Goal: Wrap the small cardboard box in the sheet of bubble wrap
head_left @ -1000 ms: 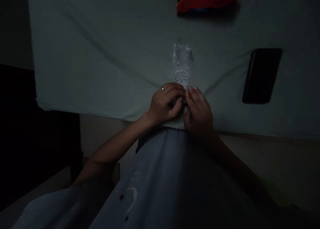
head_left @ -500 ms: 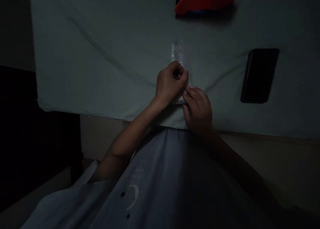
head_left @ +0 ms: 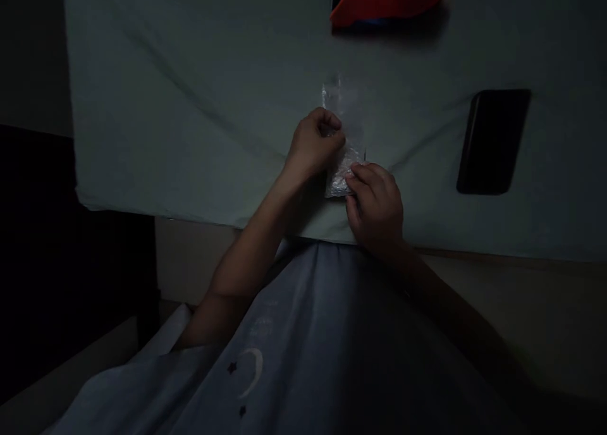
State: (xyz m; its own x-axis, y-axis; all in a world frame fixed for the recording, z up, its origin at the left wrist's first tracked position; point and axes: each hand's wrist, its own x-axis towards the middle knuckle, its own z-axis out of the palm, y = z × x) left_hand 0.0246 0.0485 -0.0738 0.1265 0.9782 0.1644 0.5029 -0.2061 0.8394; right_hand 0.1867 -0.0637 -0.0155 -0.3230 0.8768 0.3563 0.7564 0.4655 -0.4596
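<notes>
A narrow clear plastic packet [head_left: 342, 172], shiny and wrinkled, lies on the light green cloth near the table's front edge. My right hand [head_left: 377, 202] pinches its lower right part between thumb and fingers. At the packet's left side, my left hand [head_left: 313, 143] is closed, thumb and index finger together over its upper part. Whether the left fingertips grip the plastic is too dark to tell. A thin dark line stands out at the packet's right edge, just above my right fingers.
A black rectangular object [head_left: 494, 141] like a phone lies to the right on the cloth-covered table [head_left: 190, 150]. An orange-red object [head_left: 396, 2] stands at the top edge of view. Dark furniture [head_left: 76, 251] is at the left.
My left hand has moved slightly left and up, showing more of the packet's lower part. My right hand has stayed in nearly the same place.
</notes>
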